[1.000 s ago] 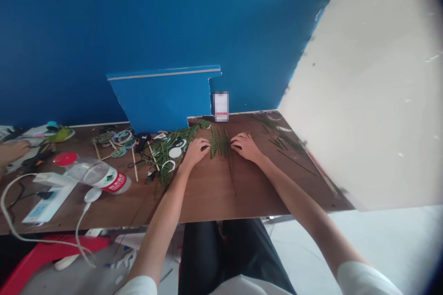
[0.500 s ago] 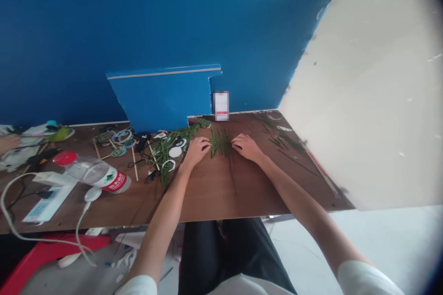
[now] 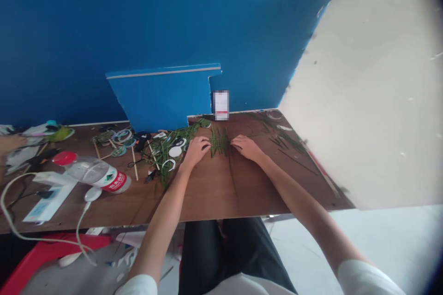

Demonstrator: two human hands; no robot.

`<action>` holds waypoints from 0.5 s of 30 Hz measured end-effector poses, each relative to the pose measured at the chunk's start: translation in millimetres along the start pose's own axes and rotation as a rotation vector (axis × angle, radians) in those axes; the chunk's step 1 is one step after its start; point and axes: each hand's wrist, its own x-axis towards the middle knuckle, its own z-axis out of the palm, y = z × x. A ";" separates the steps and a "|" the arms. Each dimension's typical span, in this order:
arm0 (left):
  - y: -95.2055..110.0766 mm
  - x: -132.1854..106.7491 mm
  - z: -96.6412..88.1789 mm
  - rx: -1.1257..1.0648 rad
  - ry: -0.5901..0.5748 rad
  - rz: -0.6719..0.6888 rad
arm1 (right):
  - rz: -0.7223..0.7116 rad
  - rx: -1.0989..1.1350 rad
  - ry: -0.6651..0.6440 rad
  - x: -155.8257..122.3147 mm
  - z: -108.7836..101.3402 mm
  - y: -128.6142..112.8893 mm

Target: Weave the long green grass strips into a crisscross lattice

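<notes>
A small lattice of crossed green leaf strips (image 3: 219, 142) lies flat on the brown table between my hands. My left hand (image 3: 198, 150) is at its left edge, fingers curled and closed at the ends of the crosswise strips. On the opposite edge, my right hand (image 3: 247, 146) rests with bent fingers pressed together at the strip ends. The fingertips partly hide what they pinch. One long dark strip (image 3: 233, 175) runs from the lattice toward the table's front edge.
Left of my left hand lies a heap of loose green strips (image 3: 164, 152) with white discs. Farther left are a plastic bottle (image 3: 93, 173), a power strip (image 3: 48, 200) and another person's hand (image 3: 10, 145). A phone-like object (image 3: 221, 105) leans on the blue wall.
My hands and the lattice keep almost the same place; my right hand has shifted very slightly left. The other person's hand at the far left has moved a little.
</notes>
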 end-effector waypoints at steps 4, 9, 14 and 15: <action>0.0 0.8 -0.3 -0.005 -0.007 -0.008 | 0.009 0.020 0.010 -0.7 2.9 2.6; 0.7 1.4 -0.5 -0.013 0.001 -0.017 | 0.010 0.031 0.015 0.1 2.7 2.5; 1.3 1.3 -0.7 -0.012 -0.002 -0.033 | 0.015 0.041 -0.001 1.6 0.0 -0.4; 1.5 1.2 -0.8 -0.010 -0.001 -0.034 | 0.012 0.042 -0.003 1.9 -0.4 -0.9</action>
